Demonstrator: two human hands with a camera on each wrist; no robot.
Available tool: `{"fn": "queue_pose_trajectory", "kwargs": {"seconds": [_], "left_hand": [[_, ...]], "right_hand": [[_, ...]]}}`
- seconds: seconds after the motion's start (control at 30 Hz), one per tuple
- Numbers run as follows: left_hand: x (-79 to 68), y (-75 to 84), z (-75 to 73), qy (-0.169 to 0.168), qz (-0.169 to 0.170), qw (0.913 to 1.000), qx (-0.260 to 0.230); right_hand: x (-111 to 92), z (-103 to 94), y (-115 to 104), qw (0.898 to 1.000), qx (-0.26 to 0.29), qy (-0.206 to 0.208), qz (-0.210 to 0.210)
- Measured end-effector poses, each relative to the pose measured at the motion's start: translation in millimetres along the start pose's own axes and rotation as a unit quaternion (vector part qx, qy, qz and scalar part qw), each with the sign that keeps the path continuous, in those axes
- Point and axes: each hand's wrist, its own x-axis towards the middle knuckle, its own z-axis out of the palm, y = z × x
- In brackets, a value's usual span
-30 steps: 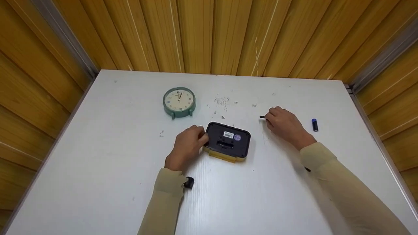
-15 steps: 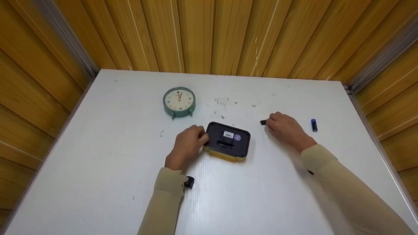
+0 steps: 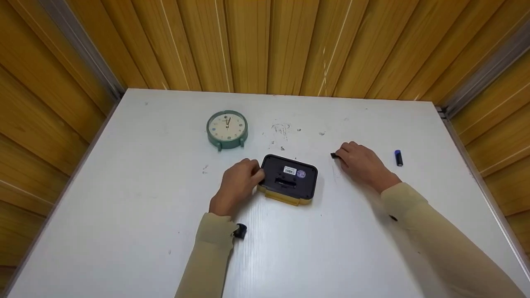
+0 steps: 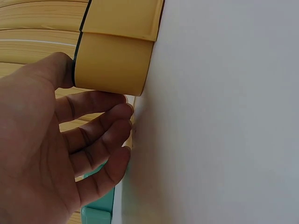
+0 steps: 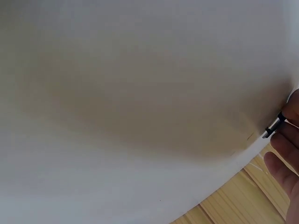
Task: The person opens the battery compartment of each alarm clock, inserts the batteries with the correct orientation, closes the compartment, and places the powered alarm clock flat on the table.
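A yellow clock [image 3: 285, 196] with a black back lies face down on the white table, its narrow battery slot showing uncovered. My left hand [image 3: 239, 182] holds its left corner. In the left wrist view the thumb presses the clock's [image 4: 112, 63] black edge and the index finger lies along its yellow side; the other fingers are bent below. To the right, my right hand [image 3: 361, 164] pinches a small black battery cover [image 3: 333, 155], mostly hidden by the fingertips. In the right wrist view the cover [image 5: 274, 126] appears thin and dark at the right edge, just above the table.
A blue and black battery [image 3: 398, 158] lies on the table right of my right hand. Behind the left hand is a round green clock [image 3: 227, 129], face up. Yellow wood-patterned walls [image 3: 265, 45] border the table's back and sides.
My right hand has come slightly nearer me with the battery cover, which turned from edge-on to flatter, then slid further under the fingertips. The left hand and yellow clock have stayed put.
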Motion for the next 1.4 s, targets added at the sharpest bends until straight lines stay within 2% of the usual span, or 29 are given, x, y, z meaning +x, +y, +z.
{"fn": "queue_pose_trajectory", "kwargs": {"seconds": [0.17,0.43,0.8,0.93,1.03,1.1,1.17,1.3,1.4], "left_hand": [[1.6,1.4,0.6,0.003,-0.007,1.0000,0.006],[1.8,6.1,4.8,0.017,-0.037,0.9990,0.020],[1.3,11.6,6.4,0.033,-0.053,0.9969,0.048],[2.1,12.9,7.3,0.038,-0.052,0.9964,0.056],[2.0,14.1,7.8,0.043,-0.052,0.9957,0.063],[1.7,15.4,8.5,0.046,-0.053,0.9953,0.068],[1.7,17.2,8.5,0.047,-0.054,0.9949,0.072],[1.8,20.2,8.3,0.048,-0.062,0.9935,0.082],[1.3,21.7,6.7,0.054,-0.075,0.9919,0.087]], "right_hand": [[-1,0.8,-1,1.000,0.006,-0.004,0.008],[-2,0.0,-4,1.000,0.004,-0.008,0.013],[-5,-3.9,-8,0.998,0.024,-0.024,0.052],[-7,-7.3,-6,0.997,0.044,-0.009,0.062],[-10,-11.1,-4,0.994,0.066,0.030,0.077],[-15,-14.4,-2,0.988,0.088,0.067,0.104],[-21,-18.2,0,0.978,0.107,0.108,0.142],[-33,-26.1,3,0.949,0.140,0.172,0.227],[-39,-31.6,4,0.926,0.159,0.191,0.285]]}}
